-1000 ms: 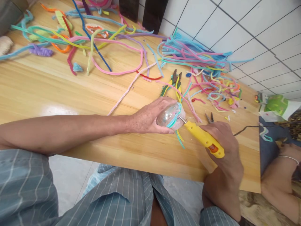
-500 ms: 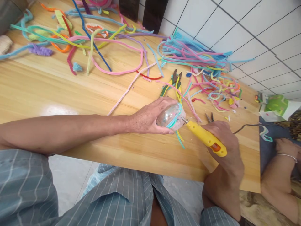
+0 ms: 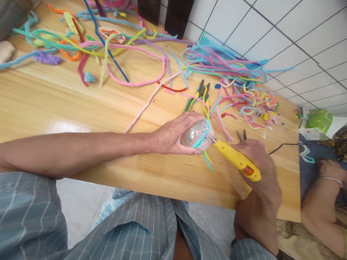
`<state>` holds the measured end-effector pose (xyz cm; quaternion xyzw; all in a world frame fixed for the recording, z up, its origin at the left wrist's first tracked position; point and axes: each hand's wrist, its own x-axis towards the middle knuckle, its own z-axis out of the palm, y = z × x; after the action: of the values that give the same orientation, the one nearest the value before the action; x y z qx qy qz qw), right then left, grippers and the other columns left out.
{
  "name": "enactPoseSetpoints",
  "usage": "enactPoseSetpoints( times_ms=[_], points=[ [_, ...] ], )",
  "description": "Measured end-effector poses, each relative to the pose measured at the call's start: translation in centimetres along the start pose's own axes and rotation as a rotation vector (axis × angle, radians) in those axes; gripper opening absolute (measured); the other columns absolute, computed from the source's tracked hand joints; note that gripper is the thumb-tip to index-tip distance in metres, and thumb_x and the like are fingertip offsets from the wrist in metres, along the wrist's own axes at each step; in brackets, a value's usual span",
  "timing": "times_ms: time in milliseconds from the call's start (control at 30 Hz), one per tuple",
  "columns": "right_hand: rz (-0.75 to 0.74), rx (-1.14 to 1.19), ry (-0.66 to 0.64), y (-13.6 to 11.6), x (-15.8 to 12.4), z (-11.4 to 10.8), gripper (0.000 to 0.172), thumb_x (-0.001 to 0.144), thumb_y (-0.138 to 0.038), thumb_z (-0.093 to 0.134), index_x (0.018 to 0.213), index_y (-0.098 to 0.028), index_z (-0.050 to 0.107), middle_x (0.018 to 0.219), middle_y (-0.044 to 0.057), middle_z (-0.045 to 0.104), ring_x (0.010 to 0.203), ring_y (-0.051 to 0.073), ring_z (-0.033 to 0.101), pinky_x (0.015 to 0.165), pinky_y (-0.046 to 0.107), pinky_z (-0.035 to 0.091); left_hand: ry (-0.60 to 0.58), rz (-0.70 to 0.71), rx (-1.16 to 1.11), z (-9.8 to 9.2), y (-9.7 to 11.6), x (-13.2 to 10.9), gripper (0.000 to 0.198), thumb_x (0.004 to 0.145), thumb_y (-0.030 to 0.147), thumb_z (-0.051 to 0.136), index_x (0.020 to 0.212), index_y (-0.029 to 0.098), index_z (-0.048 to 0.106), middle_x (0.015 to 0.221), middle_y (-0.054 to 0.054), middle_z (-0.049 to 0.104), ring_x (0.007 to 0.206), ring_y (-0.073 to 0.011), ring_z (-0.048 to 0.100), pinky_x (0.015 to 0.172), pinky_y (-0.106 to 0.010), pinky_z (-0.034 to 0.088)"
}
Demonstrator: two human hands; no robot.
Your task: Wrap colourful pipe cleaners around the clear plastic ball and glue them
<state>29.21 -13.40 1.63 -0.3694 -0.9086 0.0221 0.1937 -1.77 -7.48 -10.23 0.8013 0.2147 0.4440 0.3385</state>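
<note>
My left hand [image 3: 169, 135] is wrapped around a clear plastic ball [image 3: 194, 134], with thumb and fingers on opposite sides. A turquoise pipe cleaner [image 3: 202, 138] runs around the ball, and the part beyond it looks pale pink. In my right hand [image 3: 256, 159] is a yellow hot glue gun [image 3: 234, 156], its metal nozzle at the pipe cleaner's edge; whether it touches cannot be made out. Green-and-yellow pliers [image 3: 203, 95] lie just behind the ball. Dark tool tips [image 3: 242, 135] show past my right hand, the rest hidden by it.
A bundle of blue and pink pipe cleaners [image 3: 222, 61] lies by the tiled wall, with curled scraps [image 3: 252, 103] in front. More pipe cleaners [image 3: 135, 83] spread over the left of the wooden table [image 3: 67, 97]. Another person's arm [image 3: 322, 198] rests at the right. A black cord [image 3: 284, 143] crosses the table's right side.
Almost nothing differs. The glue gun has shifted very slightly at the ball's edge, while both hands keep their holds.
</note>
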Motion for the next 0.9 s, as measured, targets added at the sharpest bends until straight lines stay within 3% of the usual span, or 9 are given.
enactPoseSetpoints(
  times_ms=[367,567,900],
  points=[
    [0.072,-0.002,0.017,-0.33,-0.11,-0.38,0.018,0.107,-0.019,0.062,0.113,-0.032,0.073,0.087,0.004,0.079,0.077,0.027,0.074,0.071,0.045,0.053,-0.008,0.002,-0.006,-0.09,0.03,0.10,0.101,0.088,0.057,0.093,0.171,0.028,0.043,0.163,-0.021,0.063,0.157,-0.0396,0.061,0.131,-0.063,0.054],
    [0.053,0.023,-0.027,-0.26,0.14,-0.71,0.021,0.107,-0.011,0.060,0.109,-0.029,0.070,0.090,0.002,0.080,0.075,0.023,0.073,0.072,0.043,0.050,0.018,0.055,0.000,-0.13,0.06,0.06,0.098,0.093,0.058,0.089,0.172,0.026,0.041,0.161,-0.022,0.062,0.156,-0.0391,0.062,0.130,-0.061,0.055],
    [0.046,0.042,-0.041,0.18,-0.40,-0.49,0.017,0.112,-0.017,0.055,0.111,-0.028,0.067,0.090,0.000,0.076,0.078,0.022,0.071,0.076,0.043,0.048,-0.016,0.043,0.021,-0.22,0.01,0.10,0.099,0.093,0.059,0.089,0.173,0.027,0.039,0.163,-0.021,0.062,0.157,-0.0394,0.061,0.132,-0.062,0.053]
  ],
)
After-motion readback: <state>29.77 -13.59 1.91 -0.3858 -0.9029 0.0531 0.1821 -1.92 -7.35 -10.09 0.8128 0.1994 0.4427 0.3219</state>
